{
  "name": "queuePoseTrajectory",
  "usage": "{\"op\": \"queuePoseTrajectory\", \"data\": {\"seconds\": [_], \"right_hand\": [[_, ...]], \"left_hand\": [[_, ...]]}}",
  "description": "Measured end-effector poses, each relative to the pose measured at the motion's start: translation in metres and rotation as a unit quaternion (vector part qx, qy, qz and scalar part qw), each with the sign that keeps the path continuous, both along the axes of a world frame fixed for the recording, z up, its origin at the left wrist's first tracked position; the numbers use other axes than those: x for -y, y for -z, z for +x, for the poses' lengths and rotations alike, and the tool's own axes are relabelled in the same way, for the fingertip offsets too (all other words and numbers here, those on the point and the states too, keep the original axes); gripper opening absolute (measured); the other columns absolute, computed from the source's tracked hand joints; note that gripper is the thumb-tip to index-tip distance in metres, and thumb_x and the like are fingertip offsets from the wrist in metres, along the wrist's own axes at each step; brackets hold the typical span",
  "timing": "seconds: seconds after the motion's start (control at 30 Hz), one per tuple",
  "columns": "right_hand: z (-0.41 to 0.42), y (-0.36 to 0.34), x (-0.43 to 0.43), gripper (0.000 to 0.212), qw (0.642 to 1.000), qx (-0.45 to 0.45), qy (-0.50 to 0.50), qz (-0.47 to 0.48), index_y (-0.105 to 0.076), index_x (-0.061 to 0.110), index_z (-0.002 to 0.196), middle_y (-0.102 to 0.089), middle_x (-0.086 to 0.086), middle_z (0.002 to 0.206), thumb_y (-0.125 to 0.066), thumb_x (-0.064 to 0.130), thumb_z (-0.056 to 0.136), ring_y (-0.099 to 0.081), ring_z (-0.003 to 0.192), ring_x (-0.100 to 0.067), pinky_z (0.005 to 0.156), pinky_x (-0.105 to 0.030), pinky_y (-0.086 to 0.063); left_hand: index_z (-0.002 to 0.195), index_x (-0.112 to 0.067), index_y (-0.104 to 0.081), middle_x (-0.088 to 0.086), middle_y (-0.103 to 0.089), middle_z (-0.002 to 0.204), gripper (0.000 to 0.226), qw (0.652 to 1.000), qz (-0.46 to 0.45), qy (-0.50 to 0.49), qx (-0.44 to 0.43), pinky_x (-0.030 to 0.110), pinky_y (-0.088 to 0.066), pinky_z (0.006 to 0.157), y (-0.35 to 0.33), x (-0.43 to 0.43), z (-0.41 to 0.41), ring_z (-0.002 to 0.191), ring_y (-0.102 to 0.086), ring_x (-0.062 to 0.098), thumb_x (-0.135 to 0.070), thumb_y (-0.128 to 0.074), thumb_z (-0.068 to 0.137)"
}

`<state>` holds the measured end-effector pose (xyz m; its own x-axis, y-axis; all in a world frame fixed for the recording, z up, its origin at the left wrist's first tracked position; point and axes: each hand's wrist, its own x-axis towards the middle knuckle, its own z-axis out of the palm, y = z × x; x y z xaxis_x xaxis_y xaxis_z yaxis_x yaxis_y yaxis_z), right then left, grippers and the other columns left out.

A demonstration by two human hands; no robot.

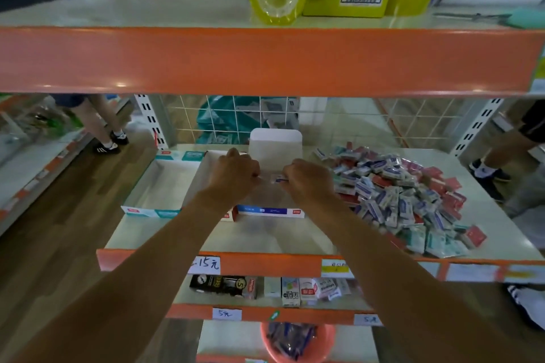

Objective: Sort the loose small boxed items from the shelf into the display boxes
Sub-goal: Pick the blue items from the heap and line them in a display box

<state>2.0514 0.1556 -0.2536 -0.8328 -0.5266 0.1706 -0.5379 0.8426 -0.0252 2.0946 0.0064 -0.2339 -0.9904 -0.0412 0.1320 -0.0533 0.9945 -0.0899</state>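
Note:
Both my hands hover over the blue-fronted display box (269,211) in the middle of the shelf. My left hand (233,175) and my right hand (309,178) have curled fingers and together pinch a small boxed item (277,178) between them, above that box. A big heap of loose small boxes (398,194), red, blue and teal, lies to the right on the shelf. To the left stands a teal-fronted display box (153,211), which looks hollow inside. A third display box with a red front (226,216) is mostly hidden under my left forearm.
An upright white flap (275,143) rises behind my hands. The orange beam (265,62) of the upper shelf hangs overhead. Lower shelves hold more small packs (292,292) and a pink basin (298,342). People's legs stand at far left (100,127) and right (507,150).

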Motion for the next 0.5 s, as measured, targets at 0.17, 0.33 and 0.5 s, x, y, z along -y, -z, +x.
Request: {"op": "queuePoseTrajectory", "data": {"seconds": [0.17, 0.33, 0.5], "right_hand": [[0.0, 0.005, 0.013, 0.026, 0.999, 0.019, 0.021, 0.018, -0.064, 0.011, 0.109, -0.064, -0.005, 0.099, -0.061, 0.032, 0.093, -0.064, 0.087, -0.024, 0.075, -0.033, -0.054], [0.0, 0.011, 0.014, 0.025, 0.998, 0.049, 0.041, 0.014, -0.06, 0.011, 0.111, -0.063, -0.008, 0.105, -0.048, 0.029, 0.099, -0.063, 0.093, -0.026, 0.079, -0.033, -0.052], [-0.002, 0.015, 0.01, 0.027, 0.998, 0.051, 0.043, 0.014, -0.062, 0.014, 0.114, -0.066, -0.008, 0.104, -0.051, 0.031, 0.097, -0.064, 0.095, -0.028, 0.082, -0.034, -0.05]], "left_hand": [[0.109, -0.025, -0.064, -0.001, -0.062, 0.101, 0.027, 0.998, -0.054, 0.006, 0.037, 0.031, -0.043, 0.084, 0.007, 0.007, -0.007, 0.104, -0.05, 0.017, -0.043, -0.049, 0.096], [0.108, -0.02, -0.062, 0.001, -0.063, 0.102, 0.028, 0.993, -0.082, 0.033, 0.073, 0.034, -0.039, 0.086, 0.012, 0.01, -0.02, 0.107, -0.046, 0.022, -0.041, -0.056, 0.091], [0.11, -0.021, -0.063, 0.001, -0.063, 0.109, 0.028, 0.983, -0.138, 0.076, 0.094, 0.038, -0.035, 0.098, 0.013, 0.007, -0.029, 0.118, -0.043, 0.025, -0.04, -0.06, 0.09]]}}
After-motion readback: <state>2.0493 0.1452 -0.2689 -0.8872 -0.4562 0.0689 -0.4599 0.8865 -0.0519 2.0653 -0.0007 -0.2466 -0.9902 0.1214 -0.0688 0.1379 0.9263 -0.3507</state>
